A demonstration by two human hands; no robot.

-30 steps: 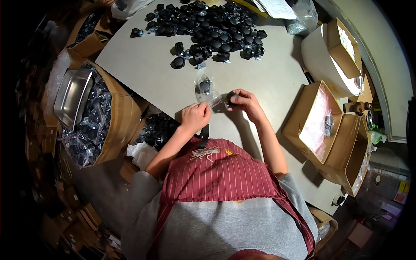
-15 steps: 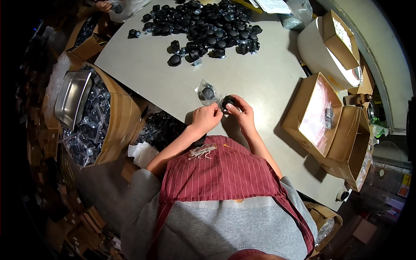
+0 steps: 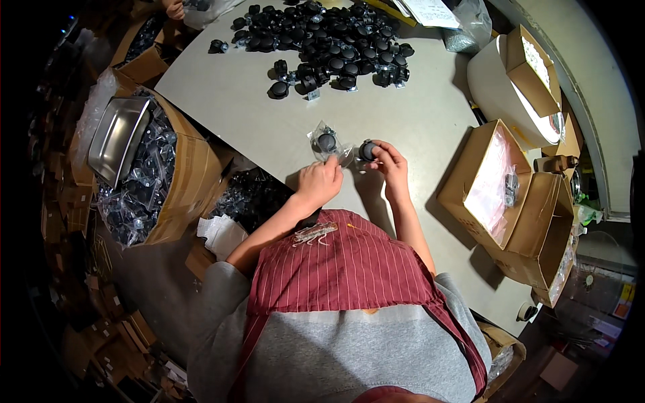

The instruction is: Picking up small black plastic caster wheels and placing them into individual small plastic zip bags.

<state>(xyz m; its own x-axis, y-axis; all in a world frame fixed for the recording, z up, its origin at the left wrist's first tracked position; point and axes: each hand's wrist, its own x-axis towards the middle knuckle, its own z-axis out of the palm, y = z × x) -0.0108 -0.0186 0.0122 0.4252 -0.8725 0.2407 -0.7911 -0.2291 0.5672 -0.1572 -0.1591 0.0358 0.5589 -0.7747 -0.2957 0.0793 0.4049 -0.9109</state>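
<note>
My left hand pinches the edge of a clear plastic bag on the table. A black caster wheel sits in that bag, just beyond my fingers. To its right, my right hand grips a second black caster between thumb and fingers, near the bag's edge but apart from the first caster. A large heap of loose black casters with metal plates covers the far part of the table.
On the left, a big carton is full of bagged casters, a steel pan on top. Open cardboard boxes stand along the table's right side, near a white bucket. At the top left another person's hand shows.
My right hand has moved a little right, drawing its caster away from my left hand. My left hand stays at the bag's edge. The whole view has shifted slightly.
</note>
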